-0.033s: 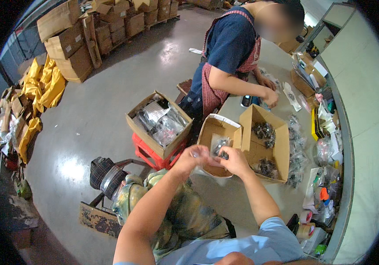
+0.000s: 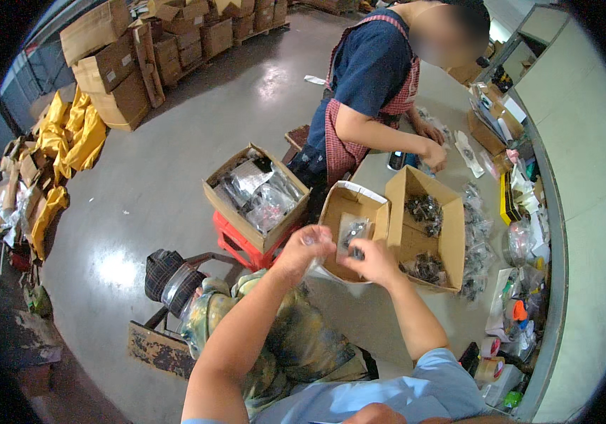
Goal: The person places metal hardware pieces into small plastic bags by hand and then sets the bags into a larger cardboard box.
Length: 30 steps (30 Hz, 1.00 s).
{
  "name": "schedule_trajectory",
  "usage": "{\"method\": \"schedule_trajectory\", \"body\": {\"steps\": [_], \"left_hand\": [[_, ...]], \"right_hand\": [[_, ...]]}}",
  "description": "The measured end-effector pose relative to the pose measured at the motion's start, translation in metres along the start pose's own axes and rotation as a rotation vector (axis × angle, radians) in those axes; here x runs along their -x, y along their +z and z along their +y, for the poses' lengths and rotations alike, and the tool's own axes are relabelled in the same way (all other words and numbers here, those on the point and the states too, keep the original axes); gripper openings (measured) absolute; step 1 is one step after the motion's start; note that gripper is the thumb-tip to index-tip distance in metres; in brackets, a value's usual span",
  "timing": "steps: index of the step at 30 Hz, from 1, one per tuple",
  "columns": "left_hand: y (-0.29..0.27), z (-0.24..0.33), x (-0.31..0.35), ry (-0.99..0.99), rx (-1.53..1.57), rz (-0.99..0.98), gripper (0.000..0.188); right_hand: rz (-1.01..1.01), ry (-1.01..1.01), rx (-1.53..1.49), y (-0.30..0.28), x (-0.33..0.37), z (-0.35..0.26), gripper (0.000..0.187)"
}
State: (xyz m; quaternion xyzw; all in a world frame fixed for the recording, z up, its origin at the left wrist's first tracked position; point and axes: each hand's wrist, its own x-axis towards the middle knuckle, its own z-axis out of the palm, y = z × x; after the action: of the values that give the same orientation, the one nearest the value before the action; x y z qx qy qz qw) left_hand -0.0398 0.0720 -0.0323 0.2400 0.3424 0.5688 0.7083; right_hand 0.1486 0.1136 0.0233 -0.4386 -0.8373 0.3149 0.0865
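Observation:
Over the near end of a small cardboard box (image 2: 336, 209), my left hand (image 2: 306, 249) is closed on a crumpled clear plastic bag (image 2: 315, 263). To its right, my right hand (image 2: 374, 261) pinches a small dark part (image 2: 354, 251), whose exact kind I cannot make out. A gap separates the two hands. Inside the small box, beyond my fingers, lies a clear packet (image 2: 353, 229) with dark pieces in it. The larger cardboard box (image 2: 451, 244) directly to the right holds two heaps of small black parts (image 2: 424, 212).
Left of the boxes, a carton of bagged goods (image 2: 257, 192) rests on a red stool (image 2: 236, 247). Filled clear bags (image 2: 474, 240) line the table's right side. A co-worker (image 2: 370, 78) in a checked apron works at the far side. Tape rolls (image 2: 489, 369) sit near right.
My hands have drawn slightly apart, leaving a gap where the left fingers reached toward the right. The packet in the small box shows more fully. The view has shifted a little.

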Motion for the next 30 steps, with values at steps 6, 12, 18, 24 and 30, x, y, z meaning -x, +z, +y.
{"method": "schedule_trajectory", "body": {"steps": [6, 12, 18, 24, 30], "left_hand": [[0.002, 0.041, 0.006, 0.193, -0.137, 0.063, 0.040], [0.010, 0.054, 0.019, 0.185, -0.246, -0.101, 0.049], [0.011, 0.051, 0.024, 0.228, -0.738, -0.241, 0.046], [0.022, 0.040, 0.031, 0.076, -0.537, -0.443, 0.041], [0.026, 0.038, 0.037, -0.018, -0.393, -0.530, 0.050]], "right_hand": [[-0.284, -0.078, 0.167, 0.103, 0.010, -0.003, 0.025], [-0.110, -0.323, 0.282, 0.138, 0.014, 0.018, 0.015], [0.453, -0.170, -0.050, 0.004, 0.043, -0.062, 0.030], [0.316, -0.298, 0.118, -0.033, 0.027, -0.086, 0.028], [-0.023, -0.375, 0.038, -0.040, 0.018, -0.098, 0.030]]}}
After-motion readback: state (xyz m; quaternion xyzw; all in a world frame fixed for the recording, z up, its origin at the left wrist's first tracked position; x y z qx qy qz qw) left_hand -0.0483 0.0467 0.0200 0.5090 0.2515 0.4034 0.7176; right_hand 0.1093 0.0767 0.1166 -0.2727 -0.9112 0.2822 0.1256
